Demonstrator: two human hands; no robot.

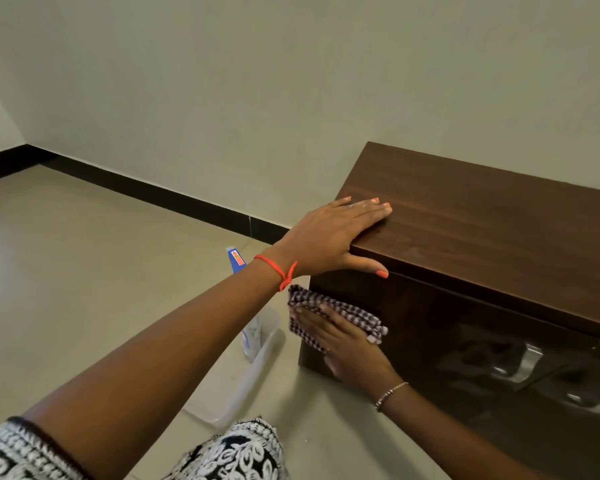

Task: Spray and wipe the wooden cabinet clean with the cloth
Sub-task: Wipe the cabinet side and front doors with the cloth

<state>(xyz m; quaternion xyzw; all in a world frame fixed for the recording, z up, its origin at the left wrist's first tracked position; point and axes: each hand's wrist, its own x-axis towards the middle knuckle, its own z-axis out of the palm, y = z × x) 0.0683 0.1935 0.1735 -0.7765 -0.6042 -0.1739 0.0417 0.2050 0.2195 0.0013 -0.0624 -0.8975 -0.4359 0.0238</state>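
Low against the wall stands our wooden cabinet point(482, 216). We press the checked cloth point(329, 308) flat against its front corner with our right hand point(347, 348), while our left hand point(329, 233) lies open on top. Behind, the spray bottle point(248, 327) rests on the floor point(84, 271).
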